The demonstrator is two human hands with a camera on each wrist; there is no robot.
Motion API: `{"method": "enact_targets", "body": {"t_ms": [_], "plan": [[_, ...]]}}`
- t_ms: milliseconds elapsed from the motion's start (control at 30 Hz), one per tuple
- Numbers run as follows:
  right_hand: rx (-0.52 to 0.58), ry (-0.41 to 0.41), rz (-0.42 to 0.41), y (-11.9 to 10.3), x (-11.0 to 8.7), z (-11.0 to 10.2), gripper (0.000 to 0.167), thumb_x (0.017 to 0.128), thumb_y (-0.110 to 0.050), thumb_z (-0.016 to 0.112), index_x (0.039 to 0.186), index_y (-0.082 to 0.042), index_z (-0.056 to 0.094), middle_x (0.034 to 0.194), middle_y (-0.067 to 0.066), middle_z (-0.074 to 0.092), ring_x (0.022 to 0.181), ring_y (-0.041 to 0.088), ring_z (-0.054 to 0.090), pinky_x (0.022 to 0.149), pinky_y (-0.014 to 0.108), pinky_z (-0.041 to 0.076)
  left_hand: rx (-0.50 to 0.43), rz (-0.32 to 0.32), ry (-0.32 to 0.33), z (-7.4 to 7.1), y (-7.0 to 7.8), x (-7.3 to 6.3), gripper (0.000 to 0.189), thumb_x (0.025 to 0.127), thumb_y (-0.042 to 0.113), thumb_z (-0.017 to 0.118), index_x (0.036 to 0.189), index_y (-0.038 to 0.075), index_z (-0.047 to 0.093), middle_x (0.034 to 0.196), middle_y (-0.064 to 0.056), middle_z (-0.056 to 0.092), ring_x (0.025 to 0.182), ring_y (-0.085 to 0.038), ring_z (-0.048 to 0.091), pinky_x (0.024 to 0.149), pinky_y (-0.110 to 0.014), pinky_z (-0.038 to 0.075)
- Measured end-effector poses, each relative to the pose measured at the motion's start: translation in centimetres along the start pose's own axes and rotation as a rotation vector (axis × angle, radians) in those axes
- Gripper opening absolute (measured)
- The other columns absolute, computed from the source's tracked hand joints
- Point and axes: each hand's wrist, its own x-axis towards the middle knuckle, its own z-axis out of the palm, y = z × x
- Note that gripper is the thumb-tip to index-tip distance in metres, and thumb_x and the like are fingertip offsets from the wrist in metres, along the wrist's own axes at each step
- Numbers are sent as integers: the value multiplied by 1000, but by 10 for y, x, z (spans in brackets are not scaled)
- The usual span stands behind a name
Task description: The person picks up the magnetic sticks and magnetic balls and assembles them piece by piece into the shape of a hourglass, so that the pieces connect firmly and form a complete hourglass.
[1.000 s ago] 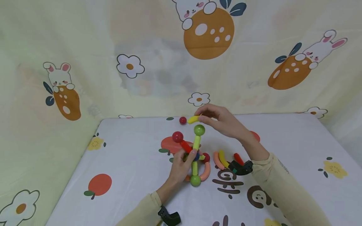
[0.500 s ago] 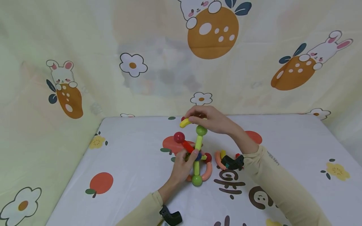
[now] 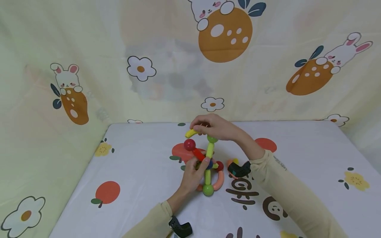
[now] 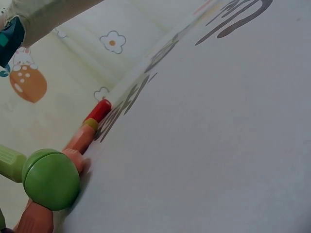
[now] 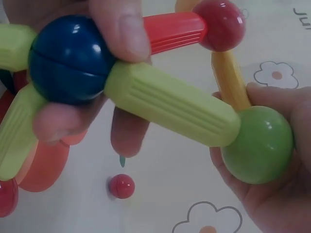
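Observation:
My left hand grips a toy built of balls and sticks around its blue ball. From that ball run light green sticks and a red stick tipped with a red ball. Green balls cap the toy's upper end and lower end. Above the toy, my right hand pinches a curved yellow stick. In the right wrist view, the yellow stick's end lies against or behind the red ball; contact cannot be told. Curved orange sticks form the toy's lower part.
A loose red ball lies on the white tablecloth. Right of the toy are loose sticks, among them a red one and a yellow one, partly hidden by the right wrist camera. A patterned cloth hangs behind the table.
My right hand has moved left and slightly down with the yellow stick, from above the upper green ball to just above the red ball. The left hand keeps its hold on the toy.

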Motion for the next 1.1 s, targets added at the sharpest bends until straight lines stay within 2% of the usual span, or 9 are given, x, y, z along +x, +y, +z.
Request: {"method": "enact_targets", "body": {"t_ms": [333,700,867,1100], "plan": [[51,-77,50,5,1,3,15,97,-18,52,108,-14,62,94,5,62,81,23,58,74,33,50,39,-3,13,0,2,0,29,99,21,47,121,5,56,109,-21,64,100,-13,60,92,-28,47],[80,-76,38,8,0,5,18,98,-20,49,109,-12,61,91,6,59,78,21,56,73,33,50,42,-5,19,0,1,-1,29,99,22,48,122,7,56,109,-20,65,99,-11,59,91,-28,47],[79,-76,39,10,0,6,17,98,-19,50,109,-12,61,89,7,58,79,25,56,71,32,49,40,0,14,0,1,-1,29,99,21,48,122,6,56,108,-20,66,99,-10,59,91,-29,47],[134,-103,49,13,1,4,19,99,-18,46,109,-11,61,91,10,56,77,25,53,72,30,46,49,24,12,0,1,-1,28,99,19,47,122,6,55,107,-20,66,99,-10,60,91,-28,47]]}}
